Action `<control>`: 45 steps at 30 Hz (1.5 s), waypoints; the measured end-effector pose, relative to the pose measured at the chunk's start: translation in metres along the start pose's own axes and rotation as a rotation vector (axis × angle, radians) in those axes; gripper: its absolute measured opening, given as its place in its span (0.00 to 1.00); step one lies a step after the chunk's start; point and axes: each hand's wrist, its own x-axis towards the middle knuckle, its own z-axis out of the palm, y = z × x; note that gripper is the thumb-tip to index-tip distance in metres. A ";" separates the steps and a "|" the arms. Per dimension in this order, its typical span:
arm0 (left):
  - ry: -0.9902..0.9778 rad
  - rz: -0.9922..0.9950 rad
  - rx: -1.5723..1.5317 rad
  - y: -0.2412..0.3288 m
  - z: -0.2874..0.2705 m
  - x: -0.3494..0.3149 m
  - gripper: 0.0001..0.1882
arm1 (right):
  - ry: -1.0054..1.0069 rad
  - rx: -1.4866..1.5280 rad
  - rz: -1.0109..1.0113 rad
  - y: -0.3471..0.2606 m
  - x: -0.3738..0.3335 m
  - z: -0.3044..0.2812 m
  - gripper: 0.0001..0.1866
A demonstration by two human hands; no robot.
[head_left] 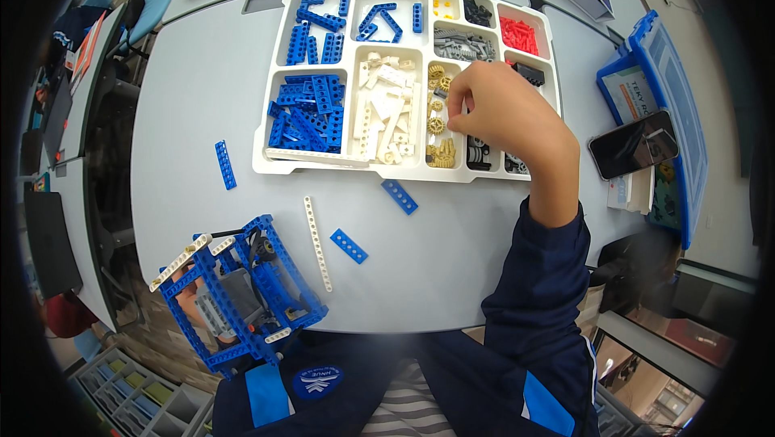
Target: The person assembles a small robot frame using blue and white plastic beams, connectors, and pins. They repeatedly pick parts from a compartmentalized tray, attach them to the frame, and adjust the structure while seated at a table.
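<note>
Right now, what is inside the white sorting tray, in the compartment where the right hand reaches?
In the white sorting tray, the right hand reaches into a compartment of small tan gears. The hand covers the parts beneath it, and whether the fingers pinch a gear cannot be seen.

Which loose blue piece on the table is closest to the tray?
The short blue beam just below the tray's front edge; the other two blue pieces lie farther off.

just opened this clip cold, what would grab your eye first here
First, the white sorting tray at the top of the grey table, its compartments packed with blue, cream, grey and red building pieces. The right hand reaches into it, fingers pinching among small tan gears. At lower left, a blue and white beam-built model is held at the table edge; the left hand is mostly hidden behind it.
</note>
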 end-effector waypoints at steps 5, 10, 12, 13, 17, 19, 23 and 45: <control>-0.005 -0.005 0.000 -0.001 0.002 0.000 0.11 | 0.144 -0.078 -0.152 -0.002 -0.006 0.016 0.06; -0.005 -0.004 -0.006 -0.002 0.002 0.000 0.11 | -0.076 -0.076 -0.055 -0.004 -0.010 0.009 0.06; -0.005 -0.005 -0.005 -0.002 0.002 0.001 0.11 | -0.032 -0.045 -0.081 -0.009 -0.013 0.008 0.06; -0.005 -0.008 -0.005 -0.002 0.002 0.001 0.11 | 0.010 -0.034 -0.120 -0.012 -0.014 0.007 0.07; -0.010 -0.007 -0.004 -0.003 0.002 0.001 0.11 | -0.031 -0.060 -0.096 -0.016 -0.017 0.005 0.08; -0.010 -0.009 -0.005 -0.003 0.003 0.002 0.11 | -0.015 -0.097 -0.101 -0.015 -0.014 0.008 0.08; -0.014 -0.009 -0.004 -0.004 0.004 0.002 0.11 | 0.288 -0.171 -0.144 -0.013 -0.002 0.017 0.08; -0.018 -0.015 -0.004 -0.005 0.007 0.002 0.10 | 0.069 -0.151 -0.020 -0.013 -0.013 0.012 0.14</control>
